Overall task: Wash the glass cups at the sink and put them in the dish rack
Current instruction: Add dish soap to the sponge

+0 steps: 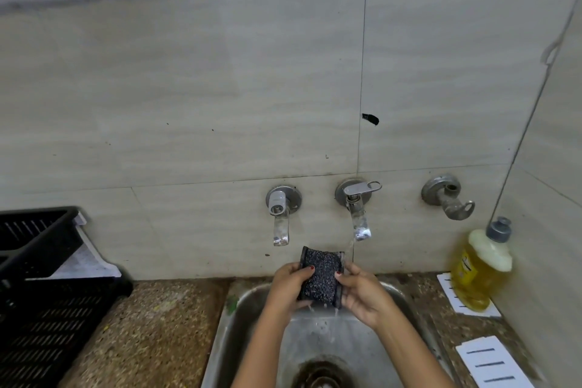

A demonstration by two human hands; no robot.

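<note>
Over steel sink [252, 318] | both hands grip scrubber [321, 274] | tiled wall [189, 88]

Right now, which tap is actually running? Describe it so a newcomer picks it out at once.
Start at the steel sink and look up the tiled wall behind it, where three fittings sit in a row. The running one is the middle tap, just above the dark scrubber held in both hands. Unlike its neighbours, it has a flat lever handle pointing right and a thin stream falling from its spout.
</note>
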